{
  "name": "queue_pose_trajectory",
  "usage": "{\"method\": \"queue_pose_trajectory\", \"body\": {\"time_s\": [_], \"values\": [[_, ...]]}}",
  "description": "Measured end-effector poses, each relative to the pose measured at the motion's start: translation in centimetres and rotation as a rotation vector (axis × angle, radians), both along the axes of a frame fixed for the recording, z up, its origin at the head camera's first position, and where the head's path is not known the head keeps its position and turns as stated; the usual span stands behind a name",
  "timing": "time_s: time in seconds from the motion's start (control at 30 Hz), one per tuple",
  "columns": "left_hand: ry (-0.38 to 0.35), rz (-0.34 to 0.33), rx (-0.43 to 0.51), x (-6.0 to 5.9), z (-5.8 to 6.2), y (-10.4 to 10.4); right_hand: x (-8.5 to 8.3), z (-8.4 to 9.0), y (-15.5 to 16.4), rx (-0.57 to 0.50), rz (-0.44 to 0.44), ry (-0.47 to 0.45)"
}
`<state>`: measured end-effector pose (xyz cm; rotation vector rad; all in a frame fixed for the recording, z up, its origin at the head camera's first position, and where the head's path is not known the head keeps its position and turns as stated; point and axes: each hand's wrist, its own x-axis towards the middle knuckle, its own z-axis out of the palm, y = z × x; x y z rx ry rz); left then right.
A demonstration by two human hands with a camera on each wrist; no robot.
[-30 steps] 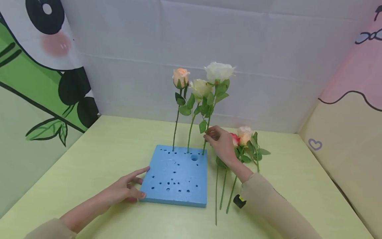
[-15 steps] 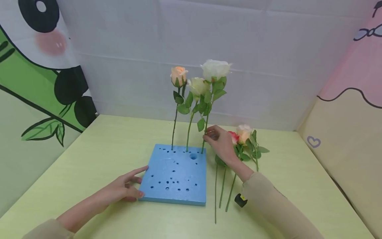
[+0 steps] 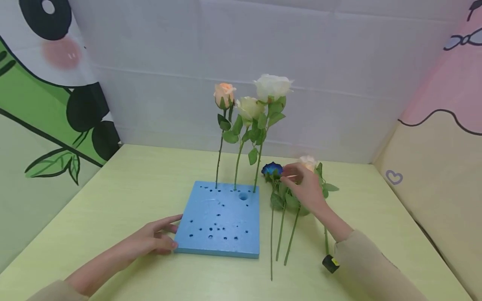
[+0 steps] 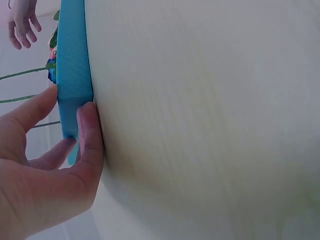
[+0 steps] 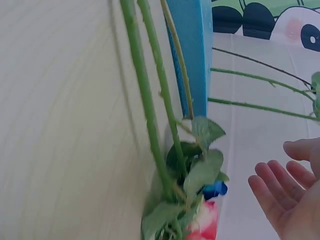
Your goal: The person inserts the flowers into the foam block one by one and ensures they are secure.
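Three flowers stand upright along the 12 o'clock edge of your blue foam block [image 3: 205,215], and that much looks done: the peach rose [image 3: 224,97], the cream rose [image 3: 249,109] and, toward 1 o'clock, the white rose [image 3: 273,87]. Four loose stems [image 3: 271,242] lie at the block's 3 o'clock, seemingly left to place, with a blue rose [image 3: 271,169] and a pale bloom [image 3: 308,161] toward 2 o'clock; your right wrist view adds a red-and-white bloom [image 5: 205,223]. So you appear a little short of halfway. Your right hand [image 3: 306,186] is above those lying blooms, thumb and fingers parted, holding nothing. Your left hand [image 3: 160,237] rests spread against the block at 8 o'clock, touching its side without a closed grip.
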<state>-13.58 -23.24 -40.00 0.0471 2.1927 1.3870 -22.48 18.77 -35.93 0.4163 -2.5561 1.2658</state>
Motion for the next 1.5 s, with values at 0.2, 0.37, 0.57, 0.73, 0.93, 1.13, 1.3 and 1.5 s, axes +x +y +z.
{"method": "queue_pose_trajectory", "body": {"time_s": [0.2,0.37,0.57,0.73,0.93,1.13,1.3,1.5], "values": [[-0.012,0.033,-0.019,0.2,0.0,0.2,1.3,-0.1,3.1,0.041,-0.075,-0.048],[-0.006,0.024,-0.028,0.4,0.0,0.1,2.0,-0.6,5.1,0.092,-0.118,-0.078],[0.002,0.018,-0.017,0.4,-0.2,0.1,2.7,-1.1,7.2,0.141,-0.132,-0.098],[0.005,0.005,-0.002,0.4,-0.4,-0.1,3.1,-1.7,8.5,0.180,-0.145,-0.141],[0.003,-0.010,0.015,0.3,-0.5,-0.3,3.5,-2.1,9.3,0.246,-0.124,-0.181],[0.001,-0.008,0.007,0.3,-0.5,-0.1,3.9,-2.6,10.0,0.292,-0.089,-0.196],[-0.008,0.016,-0.013,0.3,-0.6,-0.1,4.1,-3.3,10.6,0.342,-0.101,-0.237],[-0.003,0.009,-0.017,0.3,-0.6,-0.1,3.9,-4.3,11.1,0.424,-0.104,-0.242]]}}
